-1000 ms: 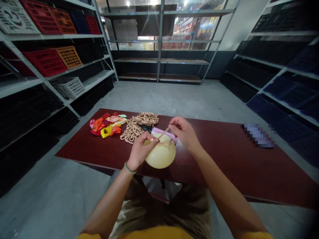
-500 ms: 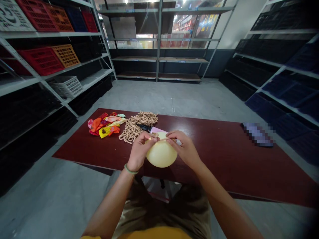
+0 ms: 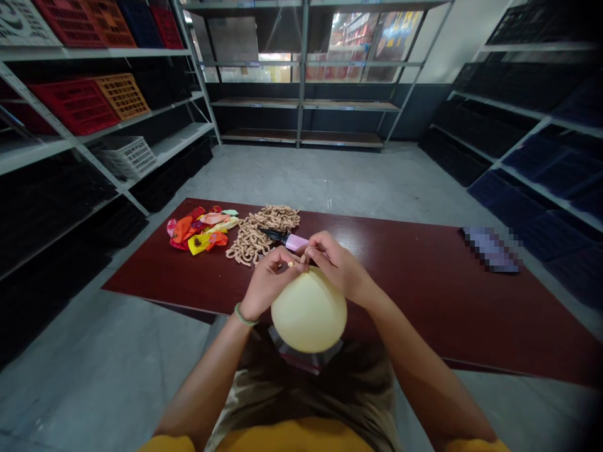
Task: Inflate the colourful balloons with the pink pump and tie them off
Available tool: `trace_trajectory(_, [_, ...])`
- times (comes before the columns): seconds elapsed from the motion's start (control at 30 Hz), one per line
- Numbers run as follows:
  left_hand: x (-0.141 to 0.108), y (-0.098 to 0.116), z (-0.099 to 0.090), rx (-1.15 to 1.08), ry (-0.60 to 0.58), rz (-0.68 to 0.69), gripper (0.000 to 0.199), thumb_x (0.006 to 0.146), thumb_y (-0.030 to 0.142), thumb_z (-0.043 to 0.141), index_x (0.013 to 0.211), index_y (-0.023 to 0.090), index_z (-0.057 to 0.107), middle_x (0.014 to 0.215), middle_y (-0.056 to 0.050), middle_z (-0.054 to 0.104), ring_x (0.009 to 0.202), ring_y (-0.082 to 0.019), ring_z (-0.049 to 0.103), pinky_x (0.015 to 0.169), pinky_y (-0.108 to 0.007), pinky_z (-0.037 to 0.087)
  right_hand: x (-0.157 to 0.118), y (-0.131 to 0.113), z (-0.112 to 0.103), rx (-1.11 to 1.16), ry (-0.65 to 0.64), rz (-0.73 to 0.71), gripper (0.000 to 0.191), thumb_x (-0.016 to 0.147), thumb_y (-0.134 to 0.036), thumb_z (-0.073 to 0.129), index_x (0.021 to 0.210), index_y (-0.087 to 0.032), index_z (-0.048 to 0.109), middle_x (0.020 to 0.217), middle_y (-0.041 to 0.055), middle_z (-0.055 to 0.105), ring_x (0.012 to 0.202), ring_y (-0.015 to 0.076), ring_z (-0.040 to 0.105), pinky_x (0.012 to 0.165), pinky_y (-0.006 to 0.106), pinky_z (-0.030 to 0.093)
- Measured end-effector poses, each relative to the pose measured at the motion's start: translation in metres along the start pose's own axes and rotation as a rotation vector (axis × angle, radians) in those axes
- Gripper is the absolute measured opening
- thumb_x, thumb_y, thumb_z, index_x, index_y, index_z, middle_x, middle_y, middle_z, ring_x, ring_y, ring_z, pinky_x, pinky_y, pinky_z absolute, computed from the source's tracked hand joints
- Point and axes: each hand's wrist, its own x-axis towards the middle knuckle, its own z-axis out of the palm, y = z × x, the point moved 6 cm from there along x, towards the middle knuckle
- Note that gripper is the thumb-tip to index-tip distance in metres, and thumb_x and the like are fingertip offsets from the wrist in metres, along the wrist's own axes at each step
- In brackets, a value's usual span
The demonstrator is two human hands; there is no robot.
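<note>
A pale yellow inflated balloon [image 3: 308, 312] hangs below my fingertips at the table's near edge. My left hand [image 3: 273, 279] pinches the balloon's neck end from the left, a green band round its wrist. From the right, my right hand [image 3: 338, 267] pinches at the same spot, its fingertips almost touching the left ones. A small tan bit shows between the fingers; whether it is the neck or a tan piece I cannot tell. Just beyond the hands lies a pink and black pump [image 3: 296, 242], beside a pile of tan curled pieces [image 3: 257, 233].
Colourful deflated balloons [image 3: 200, 230] lie at the left of the dark red table [image 3: 414, 276]. A blurred-out flat object [image 3: 490, 250] rests at the table's right. Shelves with crates, including a white basket [image 3: 129, 157], stand on the left; more shelving is behind and at right.
The balloon has swung down and toward me and shows larger. My right hand has moved left, closer to my left hand. More of the pump is visible.
</note>
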Motion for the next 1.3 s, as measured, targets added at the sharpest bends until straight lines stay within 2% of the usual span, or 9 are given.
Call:
trace_trajectory(0.13, [0.000, 0.002, -0.004, 0.073, 0.014, 0.041, 0.021, 0.078, 0.026, 0.074, 0.072, 0.018, 0.056, 0.080, 0.000, 0.062, 0.079, -0.013, 0.057, 0.074, -0.026, 0.045, 0.008, 0.007, 0.006, 0.033, -0.074, 0.048, 0.015, 0.097, -0.036, 0.043, 0.092, -0.024, 0.049, 0.083, -0.0012, 0.061, 0.076, 0.0148, 0.059, 0.069, 0.028, 0.043])
trace_trajectory(0.27, [-0.002, -0.002, -0.008, 0.042, 0.044, -0.032, 0.021, 0.077, 0.029, 0.075, 0.075, 0.018, 0.058, 0.079, 0.000, 0.062, 0.073, -0.012, 0.057, 0.067, -0.023, 0.045, 0.010, 0.009, 0.008, 0.051, -0.027, 0.028, 0.011, 0.096, -0.032, 0.044, 0.092, -0.023, 0.049, 0.083, -0.0016, 0.058, 0.078, 0.0141, 0.057, 0.071, 0.027, 0.043])
trace_trajectory(0.33, [-0.002, -0.005, -0.008, -0.030, 0.053, -0.118, 0.021, 0.076, 0.031, 0.076, 0.084, 0.019, 0.061, 0.078, 0.001, 0.064, 0.070, -0.012, 0.059, 0.065, -0.023, 0.046, 0.009, 0.007, 0.007, 0.031, 0.003, 0.014, 0.009, 0.095, -0.030, 0.046, 0.093, -0.023, 0.051, 0.083, -0.0018, 0.060, 0.077, 0.0140, 0.058, 0.071, 0.027, 0.043])
trace_trajectory(0.5, [-0.001, -0.006, -0.006, -0.142, -0.049, -0.328, 0.048, 0.074, 0.032, 0.078, 0.119, 0.023, 0.064, 0.090, -0.004, 0.072, 0.079, -0.018, 0.066, 0.071, -0.028, 0.051, 0.008, -0.009, -0.001, -0.046, 0.013, -0.101, 0.013, 0.094, -0.031, 0.050, 0.093, -0.023, 0.060, 0.089, 0.0002, 0.067, 0.079, 0.0146, 0.062, 0.072, 0.026, 0.044])
trace_trajectory(0.67, [0.002, 0.004, -0.007, 0.009, -0.124, -0.365, 0.022, 0.075, 0.036, 0.074, 0.088, 0.018, 0.075, 0.085, -0.004, 0.072, 0.074, -0.017, 0.063, 0.067, -0.027, 0.048, 0.013, -0.023, -0.005, -0.132, -0.080, -0.192, 0.018, 0.094, -0.031, 0.050, 0.091, -0.025, 0.067, 0.093, -0.0008, 0.071, 0.084, 0.0150, 0.064, 0.076, 0.026, 0.044])
trace_trajectory(0.8, [0.002, 0.006, -0.007, 0.058, -0.092, -0.326, 0.021, 0.075, 0.037, 0.074, 0.073, 0.016, 0.071, 0.071, -0.002, 0.067, 0.060, -0.013, 0.057, 0.055, -0.023, 0.042, 0.016, -0.026, -0.004, -0.106, -0.121, -0.178, 0.020, 0.094, -0.034, 0.050, 0.096, -0.026, 0.068, 0.096, -0.0005, 0.071, 0.087, 0.0154, 0.064, 0.078, 0.026, 0.045])
trace_trajectory(0.93, [0.002, 0.005, -0.009, 0.016, -0.034, -0.276, 0.020, 0.077, 0.036, 0.073, 0.073, 0.016, 0.071, 0.076, -0.002, 0.068, 0.066, -0.013, 0.058, 0.062, -0.023, 0.044, 0.016, -0.017, -0.009, -0.087, -0.061, -0.064, 0.024, 0.089, -0.036, 0.058, 0.110, -0.024, 0.062, 0.081, -0.0025, 0.068, 0.065, 0.0113, 0.058, 0.061, 0.023, 0.040])
trace_trajectory(1.13, [0.001, 0.002, -0.015, -0.180, 0.002, -0.284, 0.017, 0.072, 0.028, 0.079, 0.082, 0.017, 0.070, 0.080, -0.002, 0.067, 0.070, -0.012, 0.058, 0.067, -0.023, 0.045, 0.002, -0.010, -0.009, -0.141, -0.089, 0.036, 0.015, 0.088, -0.038, 0.060, 0.086, -0.023, 0.061, 0.069, -0.0045, 0.063, 0.060, 0.0105, 0.053, 0.054, 0.023, 0.033])
trace_trajectory(1.3, [-0.001, -0.001, -0.015, -0.317, 0.013, -0.261, 0.017, 0.069, 0.020, 0.082, 0.076, 0.016, 0.066, 0.081, 0.000, 0.065, 0.071, -0.010, 0.058, 0.070, -0.022, 0.046, -0.010, -0.020, -0.002, -0.212, -0.074, -0.012, 0.017, 0.090, -0.038, 0.058, 0.085, -0.023, 0.065, 0.069, -0.0033, 0.065, 0.060, 0.0108, 0.054, 0.057, 0.024, 0.034])
